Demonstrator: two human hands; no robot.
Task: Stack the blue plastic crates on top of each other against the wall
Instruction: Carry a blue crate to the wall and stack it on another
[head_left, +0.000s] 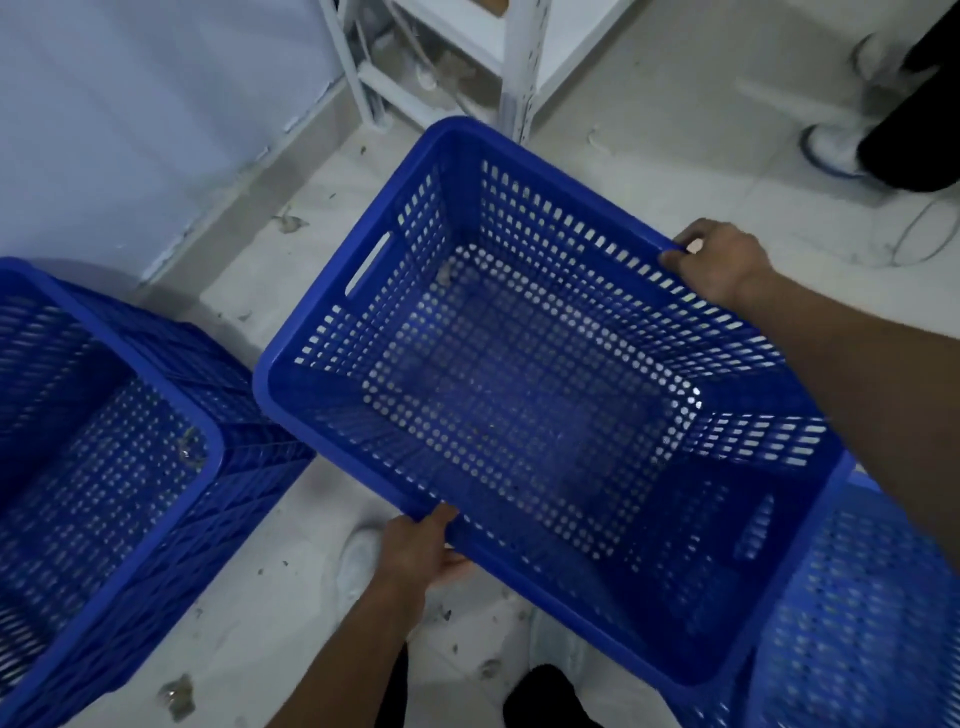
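A blue perforated plastic crate (519, 395) hangs tilted above the floor in the middle of the view, empty inside. My left hand (415, 551) grips its near long rim from below. My right hand (719, 260) grips the far long rim at the right. A second blue crate (104, 457) stands at the left, close to the pale wall (130, 114), and looks like it sits on another crate. A third blue crate (857, 597) shows at the bottom right, partly under the held one.
A white metal shelf frame (514, 67) stands at the top centre by the wall. Another person's legs and shoes (883, 130) are at the top right, with a thin cable (919, 234) on the floor. Scraps of litter dot the pale floor (270, 597). My own feet show below.
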